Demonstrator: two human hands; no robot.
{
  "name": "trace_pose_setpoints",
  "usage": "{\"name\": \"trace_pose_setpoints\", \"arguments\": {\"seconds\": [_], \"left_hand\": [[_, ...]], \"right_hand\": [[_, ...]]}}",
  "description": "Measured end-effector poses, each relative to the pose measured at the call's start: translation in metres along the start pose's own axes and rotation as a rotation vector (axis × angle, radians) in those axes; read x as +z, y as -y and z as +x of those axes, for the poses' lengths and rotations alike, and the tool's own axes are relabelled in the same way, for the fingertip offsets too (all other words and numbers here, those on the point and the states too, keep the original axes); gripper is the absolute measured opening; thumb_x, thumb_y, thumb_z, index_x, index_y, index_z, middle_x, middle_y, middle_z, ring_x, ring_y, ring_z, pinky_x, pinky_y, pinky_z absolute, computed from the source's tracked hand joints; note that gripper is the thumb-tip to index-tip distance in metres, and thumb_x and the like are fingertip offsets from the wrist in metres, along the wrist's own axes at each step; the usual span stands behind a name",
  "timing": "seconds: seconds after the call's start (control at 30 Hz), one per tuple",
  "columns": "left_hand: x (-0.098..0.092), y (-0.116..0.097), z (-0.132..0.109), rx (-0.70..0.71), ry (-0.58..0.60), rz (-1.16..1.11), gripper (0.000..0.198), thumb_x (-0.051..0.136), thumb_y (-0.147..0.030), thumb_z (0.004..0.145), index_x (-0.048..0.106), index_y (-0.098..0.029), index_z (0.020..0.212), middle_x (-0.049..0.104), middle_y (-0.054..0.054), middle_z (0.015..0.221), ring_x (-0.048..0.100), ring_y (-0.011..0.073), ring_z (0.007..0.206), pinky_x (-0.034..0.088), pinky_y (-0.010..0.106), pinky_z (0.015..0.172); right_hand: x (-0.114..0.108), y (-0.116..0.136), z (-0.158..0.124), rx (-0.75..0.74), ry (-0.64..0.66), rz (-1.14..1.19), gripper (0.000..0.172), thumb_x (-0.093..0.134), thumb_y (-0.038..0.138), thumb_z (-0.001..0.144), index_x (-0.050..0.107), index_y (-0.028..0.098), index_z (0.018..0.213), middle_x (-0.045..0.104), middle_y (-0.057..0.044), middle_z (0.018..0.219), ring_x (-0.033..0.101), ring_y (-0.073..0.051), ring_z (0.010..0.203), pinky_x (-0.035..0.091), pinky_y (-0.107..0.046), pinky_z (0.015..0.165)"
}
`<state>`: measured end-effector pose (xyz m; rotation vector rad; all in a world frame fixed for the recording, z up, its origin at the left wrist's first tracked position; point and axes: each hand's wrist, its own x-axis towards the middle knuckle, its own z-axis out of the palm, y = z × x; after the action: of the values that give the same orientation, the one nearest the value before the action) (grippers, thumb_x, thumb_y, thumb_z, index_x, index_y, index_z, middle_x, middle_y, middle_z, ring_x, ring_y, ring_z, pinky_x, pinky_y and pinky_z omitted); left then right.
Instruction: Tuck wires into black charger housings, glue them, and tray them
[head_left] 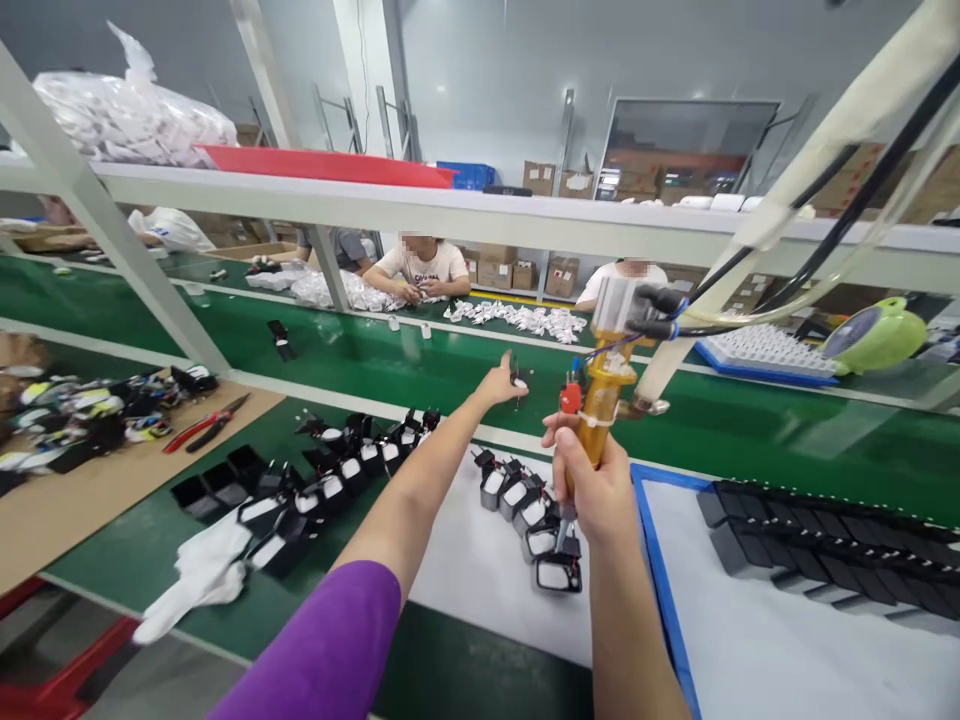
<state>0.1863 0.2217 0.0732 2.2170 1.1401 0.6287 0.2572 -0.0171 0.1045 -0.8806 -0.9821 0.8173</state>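
My left hand reaches far out over the green conveyor belt, fingers pinched on a small black part. My right hand is wrapped round the amber handle of a hanging power tool with hoses and a cable rising to the upper right. Below the tool lies a row of small black housings with white inserts on a white mat. Another row of such housings runs across the green bench to the left.
A white cloth and red-handled pliers lie at left, beside a cardboard sheet with mixed parts. Black trays fill a blue-edged mat at right. Other people sit across the belt with piles of white parts. A green object sits far right.
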Motion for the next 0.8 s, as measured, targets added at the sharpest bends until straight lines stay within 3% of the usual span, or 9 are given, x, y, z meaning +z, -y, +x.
{"name": "trace_pose_setpoints", "arguments": {"seconds": [0.07, 0.13, 0.2, 0.27, 0.37, 0.47, 0.57, 0.7, 0.8], "left_hand": [[-0.012, 0.0, -0.012, -0.014, -0.049, 0.038, 0.105, 0.077, -0.022, 0.069, 0.009, -0.006, 0.149, 0.069, 0.014, 0.102, 0.066, 0.0293, 0.096, 0.049, 0.034, 0.084], [-0.03, -0.002, -0.04, 0.067, -0.132, 0.099, 0.107, 0.076, -0.028, 0.07, 0.007, -0.012, 0.15, 0.068, 0.014, 0.111, 0.066, 0.0281, 0.098, 0.048, 0.033, 0.086], [-0.047, -0.005, -0.084, 0.174, -0.156, 0.123, 0.109, 0.076, -0.036, 0.069, 0.006, -0.019, 0.151, 0.065, 0.013, 0.118, 0.067, 0.0266, 0.097, 0.048, 0.033, 0.087], [-0.058, -0.006, -0.139, 0.208, -0.086, 0.109, 0.106, 0.072, -0.042, 0.073, 0.004, -0.023, 0.151, 0.066, 0.011, 0.115, 0.067, 0.0252, 0.097, 0.048, 0.033, 0.087], [-0.052, 0.005, -0.221, 0.163, 0.079, 0.12, 0.104, 0.071, -0.044, 0.074, 0.005, -0.023, 0.152, 0.068, 0.011, 0.109, 0.064, 0.0272, 0.106, 0.049, 0.035, 0.087], [-0.024, 0.024, -0.278, 0.074, 0.155, 0.107, 0.1, 0.071, -0.041, 0.074, 0.009, -0.024, 0.151, 0.067, 0.012, 0.115, 0.062, 0.0273, 0.11, 0.048, 0.037, 0.091], [0.006, 0.036, -0.303, 0.096, 0.128, 0.108, 0.091, 0.066, -0.032, 0.079, 0.011, -0.027, 0.151, 0.058, 0.012, 0.131, 0.06, 0.0257, 0.115, 0.049, 0.035, 0.093], [0.027, 0.031, -0.307, 0.176, 0.029, 0.235, 0.078, 0.064, -0.037, 0.082, 0.024, -0.031, 0.149, 0.037, 0.012, 0.149, 0.048, 0.0311, 0.129, 0.046, 0.041, 0.1], [0.032, 0.023, -0.307, 0.081, -0.012, 0.238, 0.069, 0.064, -0.041, 0.083, 0.035, -0.033, 0.145, 0.043, 0.011, 0.145, 0.051, 0.0315, 0.125, 0.048, 0.042, 0.099]], "right_hand": [[-0.001, 0.001, 0.001, 0.0, -0.017, -0.017, 0.033, 0.066, 0.046, 0.08, 0.062, 0.016, 0.093, 0.05, 0.008, 0.048, 0.038, -0.004, 0.031, 0.028, -0.017, 0.03], [-0.001, 0.002, 0.001, -0.002, -0.028, -0.026, 0.033, 0.066, 0.046, 0.079, 0.061, 0.017, 0.092, 0.056, 0.005, 0.058, 0.04, -0.004, 0.031, 0.029, -0.017, 0.029], [0.0, 0.002, 0.0, -0.013, -0.024, -0.027, 0.032, 0.067, 0.045, 0.078, 0.061, 0.017, 0.092, 0.061, 0.003, 0.067, 0.041, -0.003, 0.032, 0.03, -0.018, 0.029], [0.002, 0.003, -0.002, -0.026, -0.014, -0.027, 0.031, 0.068, 0.044, 0.078, 0.06, 0.017, 0.091, 0.063, 0.002, 0.07, 0.041, -0.003, 0.032, 0.03, -0.018, 0.029], [0.006, 0.004, -0.005, -0.045, 0.005, -0.026, 0.028, 0.068, 0.041, 0.078, 0.06, 0.017, 0.09, 0.062, 0.003, 0.068, 0.042, -0.003, 0.032, 0.03, -0.017, 0.029], [0.008, 0.004, -0.009, -0.068, 0.018, -0.022, 0.027, 0.067, 0.041, 0.079, 0.06, 0.018, 0.091, 0.063, 0.003, 0.069, 0.043, -0.003, 0.032, 0.03, -0.017, 0.029], [0.011, 0.004, -0.012, -0.091, 0.018, -0.021, 0.026, 0.067, 0.041, 0.081, 0.059, 0.018, 0.091, 0.063, 0.003, 0.069, 0.043, -0.003, 0.031, 0.029, -0.017, 0.029], [0.014, 0.005, -0.016, -0.118, 0.017, -0.017, 0.024, 0.066, 0.04, 0.082, 0.059, 0.018, 0.089, 0.063, 0.003, 0.067, 0.043, -0.003, 0.031, 0.029, -0.017, 0.03], [0.016, 0.006, -0.017, -0.123, 0.021, -0.013, 0.024, 0.067, 0.039, 0.082, 0.059, 0.017, 0.088, 0.063, 0.003, 0.067, 0.043, -0.003, 0.032, 0.029, -0.017, 0.031]]}}
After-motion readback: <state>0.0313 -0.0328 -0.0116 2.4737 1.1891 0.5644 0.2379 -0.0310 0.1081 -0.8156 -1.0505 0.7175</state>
